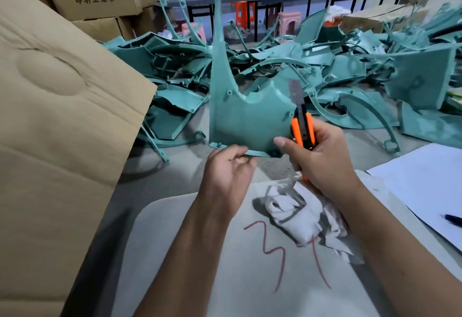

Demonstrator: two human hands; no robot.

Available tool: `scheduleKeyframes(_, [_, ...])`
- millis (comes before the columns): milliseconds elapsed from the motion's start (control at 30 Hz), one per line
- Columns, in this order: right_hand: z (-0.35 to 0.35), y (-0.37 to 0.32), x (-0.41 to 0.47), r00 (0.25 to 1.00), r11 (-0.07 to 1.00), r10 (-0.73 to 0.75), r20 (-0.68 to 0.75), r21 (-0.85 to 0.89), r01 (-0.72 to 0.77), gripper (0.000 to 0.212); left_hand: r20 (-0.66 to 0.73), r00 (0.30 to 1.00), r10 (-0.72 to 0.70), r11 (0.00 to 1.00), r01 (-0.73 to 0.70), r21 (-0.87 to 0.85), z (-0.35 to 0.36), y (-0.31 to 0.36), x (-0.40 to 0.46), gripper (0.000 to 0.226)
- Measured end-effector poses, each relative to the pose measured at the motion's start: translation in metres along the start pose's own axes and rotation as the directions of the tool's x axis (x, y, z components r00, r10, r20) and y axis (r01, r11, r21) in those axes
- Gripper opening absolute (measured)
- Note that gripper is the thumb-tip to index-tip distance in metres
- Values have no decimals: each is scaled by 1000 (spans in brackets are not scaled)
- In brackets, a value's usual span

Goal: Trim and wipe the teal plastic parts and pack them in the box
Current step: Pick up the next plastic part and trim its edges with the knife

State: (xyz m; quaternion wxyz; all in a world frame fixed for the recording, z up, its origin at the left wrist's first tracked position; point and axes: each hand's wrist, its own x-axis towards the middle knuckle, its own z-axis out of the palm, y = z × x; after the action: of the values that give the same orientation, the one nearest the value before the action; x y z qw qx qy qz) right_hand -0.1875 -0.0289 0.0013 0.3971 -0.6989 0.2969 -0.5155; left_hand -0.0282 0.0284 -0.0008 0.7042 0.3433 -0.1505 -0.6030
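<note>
grey floor, centre: heap of teal parts (325,71); cardboard box (62,116) left; left hand (228,166) pinches upright teal part (245,116); right hand (322,156) grips orange knife (302,129); rag (300,216) on white board (200,254).

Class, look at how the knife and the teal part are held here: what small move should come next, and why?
Probably draw the blade along the part's right edge. The left hand grips the upright teal part at its bottom rim, and the right hand holds the orange knife, blade extended beside that edge.
</note>
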Motion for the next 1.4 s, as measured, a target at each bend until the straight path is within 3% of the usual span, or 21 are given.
scheduleKeyframes(67, [-5,-1,2,1000,999,-22,-17,29,23,40,27,1000,10,1000,-11,21,-3,5,0,23])
scheduleKeyframes(100, [-9,0,3,1000,999,-20,0,38,20,40,18,997,79,992,-80,92,-7,12,0,23])
scheduleKeyframes(167, [-18,3,5,998,1000,26,51,4,-26,38,59,970,236,889,-240,391,-22,25,5,21])
scheduleKeyframes(267, [-23,11,7,996,976,80,50,-208,-68,33,195,919,342,665,-383,641,-34,33,4,19])
scheduleKeyframes(367, [-15,13,6,1000,908,-13,-25,-419,1,23,181,876,447,617,-448,647,-33,31,4,18])
scheduleKeyframes(433, [-11,11,4,998,861,-55,-30,-507,33,25,114,844,524,631,-474,614,-27,30,6,14])
scheduleKeyframes(500, [-9,10,3,998,837,-67,-3,-545,55,34,-60,833,549,728,-443,523,-24,32,11,11])
scheduleKeyframes(567, [-4,6,0,992,832,-84,97,-540,123,36,-201,835,512,813,-396,428,-24,33,17,11])
scheduleKeyframes(633, [5,2,-5,974,818,-94,206,-541,194,38,-255,835,487,841,-371,393,-24,35,20,14])
scheduleKeyframes(800, [14,-3,-9,951,801,-69,300,-551,232,36,-269,840,472,863,-378,335,-17,40,19,11])
scheduleKeyframes(1033, [9,-5,-9,944,859,-99,315,-451,241,35,-225,859,460,872,-389,297,-6,37,10,9])
scheduleKeyframes(1167, [10,2,-8,972,818,-89,218,-541,196,35,-218,869,445,880,-380,284,-7,39,6,6])
scheduleKeyframes(1233, [3,10,-2,997,799,-35,75,-597,73,33,-201,872,445,879,-384,282,-9,40,4,8])
scheduleKeyframes(1333, [-13,16,5,987,683,-14,-157,-723,-105,37,-196,869,455,871,-390,299,-11,39,2,9])
scheduleKeyframes(1400, [-13,16,4,988,734,-58,-140,-677,-53,36,-202,860,468,862,-395,318,-12,37,2,8])
